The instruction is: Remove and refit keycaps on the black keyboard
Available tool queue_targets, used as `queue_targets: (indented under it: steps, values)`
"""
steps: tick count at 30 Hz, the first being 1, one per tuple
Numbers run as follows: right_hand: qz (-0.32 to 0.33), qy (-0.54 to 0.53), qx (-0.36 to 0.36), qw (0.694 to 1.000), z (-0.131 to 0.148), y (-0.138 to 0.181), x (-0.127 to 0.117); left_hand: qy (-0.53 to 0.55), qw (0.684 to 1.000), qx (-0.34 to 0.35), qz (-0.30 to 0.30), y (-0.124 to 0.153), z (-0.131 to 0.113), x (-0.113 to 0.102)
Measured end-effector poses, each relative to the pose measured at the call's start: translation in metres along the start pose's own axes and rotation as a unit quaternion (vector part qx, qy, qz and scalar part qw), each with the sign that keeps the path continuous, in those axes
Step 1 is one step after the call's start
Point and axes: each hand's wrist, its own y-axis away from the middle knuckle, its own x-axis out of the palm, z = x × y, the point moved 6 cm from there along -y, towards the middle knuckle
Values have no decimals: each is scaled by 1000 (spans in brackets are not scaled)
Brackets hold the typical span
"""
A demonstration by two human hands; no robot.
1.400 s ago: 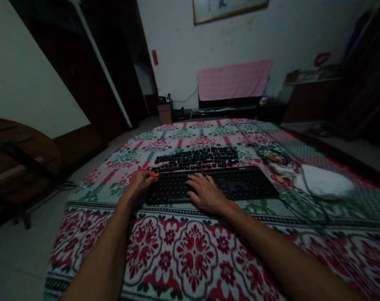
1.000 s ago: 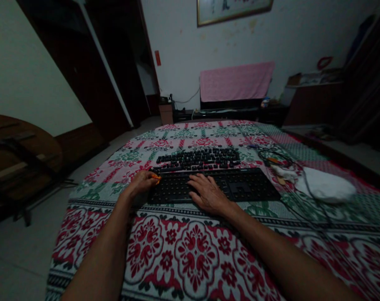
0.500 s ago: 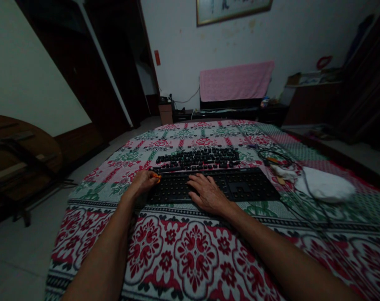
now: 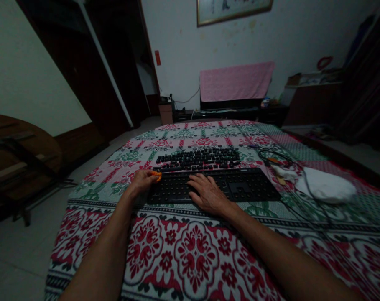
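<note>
Evidently, the left hand [image 4: 142, 182] pinches an orange piece [image 4: 158, 176], perhaps cloth, at the 10 o'clock corner of the keyboard [image 4: 244, 190]; the right hand [image 4: 207, 193] lies spread on its middle, apparently gripping nothing. Hard rubbing might snag the piece or slide the keyboard, which stretches toward 3 o'clock from the left hand. Toward 2 o'clock, a careless knock could scatter loose keycaps [image 4: 205, 159].

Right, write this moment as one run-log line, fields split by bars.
left hand: pinching orange item at left end of keyboard | right hand: on keyboard, fingers spread | black keycaps: loose on cloth beyond keyboard
</note>
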Motion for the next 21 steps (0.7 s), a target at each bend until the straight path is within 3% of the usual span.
queue_targets:
  steps: [5, 10, 15, 18, 21]
  values:
    - [7, -1, 4, 1000, 0, 0, 0, -279, 957, 73, -35, 4, -23, 6]
    - [7, 2, 5, 1000, -1, 0, 2, -347, 934, 88, 20, 5, -31, 11]
    - [8, 6, 4, 1000, -1, 0, 2, -260, 961, 79, 53, 2, -22, 12]
    - [4, 7, -4, 1000, 0, 0, 1, -96, 993, 35, 61, -1, -9, 11]
    - [2, 6, -3, 1000, 1, 0, 0, 33, 999, 9, 25, -5, 2, 4]
